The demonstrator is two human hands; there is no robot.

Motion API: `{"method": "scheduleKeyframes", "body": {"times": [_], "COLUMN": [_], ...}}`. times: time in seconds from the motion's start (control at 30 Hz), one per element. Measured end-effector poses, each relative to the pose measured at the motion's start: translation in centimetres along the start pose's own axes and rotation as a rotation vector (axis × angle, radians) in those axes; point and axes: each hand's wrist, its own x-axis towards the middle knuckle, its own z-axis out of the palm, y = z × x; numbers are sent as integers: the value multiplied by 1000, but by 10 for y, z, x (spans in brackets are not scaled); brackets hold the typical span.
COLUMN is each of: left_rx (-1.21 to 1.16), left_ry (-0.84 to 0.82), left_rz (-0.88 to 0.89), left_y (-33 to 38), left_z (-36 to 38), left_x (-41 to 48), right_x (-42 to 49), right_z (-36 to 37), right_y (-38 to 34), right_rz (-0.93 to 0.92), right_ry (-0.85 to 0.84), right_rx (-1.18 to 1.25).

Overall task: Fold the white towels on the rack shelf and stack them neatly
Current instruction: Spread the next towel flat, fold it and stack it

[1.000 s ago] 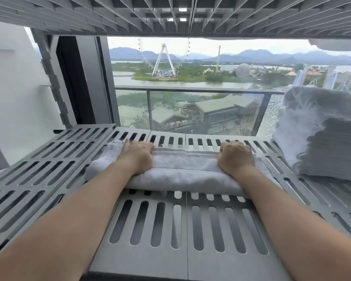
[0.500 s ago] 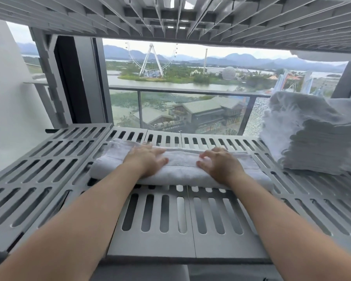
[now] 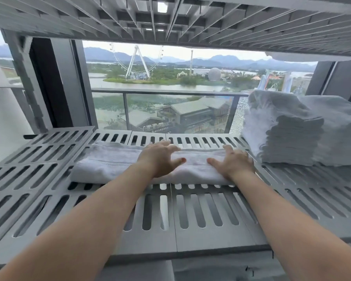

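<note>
Head view: a long folded white towel lies crosswise on the grey slatted shelf, towards its far edge. The left hand lies flat on the middle of the towel, fingers straight and spread, gripping nothing. The right hand presses flat on the towel's right end, fingers also spread and holding nothing. Just right of the towel stands a stack of folded towels, with more white cloth behind it. Beyond the towel is a glass railing. Above it hangs another slatted shelf.
</note>
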Motion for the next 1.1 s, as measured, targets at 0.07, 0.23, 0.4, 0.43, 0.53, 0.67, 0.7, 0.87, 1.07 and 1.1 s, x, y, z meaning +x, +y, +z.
{"method": "scheduleKeyframes", "body": {"times": [0.07, 0.23, 0.4, 0.43, 0.53, 0.67, 0.7, 0.87, 1.07, 1.1], "left_rx": [0, 8, 25, 24, 26, 45, 52, 74, 81, 72], "left_ry": [-34, -102, -186, -181, -160, -169, -170, -175, -169, -175], "left_rz": [29, 18, -22, -25, -33, -59, -67, -91, -136, -136], "left_y": [18, 53, 66, 66, 64, 64, 64, 68, 80, 82], "left_z": [2, 14, 32, 36, 43, 46, 47, 48, 51, 50], "left_x": [13, 46, 60, 60, 59, 61, 61, 63, 65, 65], "right_x": [10, 32, 48, 52, 62, 67, 66, 61, 58, 57], "right_z": [-2, -7, 0, 0, 0, -1, -2, -2, -13, -16], "right_y": [9, 27, 36, 36, 36, 33, 33, 38, 44, 42], "right_rz": [-24, -106, -194, -186, -205, -137, -89, -33, -83, -109], "right_ry": [-138, -199, -76, -102, -125, -125, -130, -224, -211, -183], "right_rx": [0, 108, 267, 326, 476, 614, 618, 677, 629, 669]}}
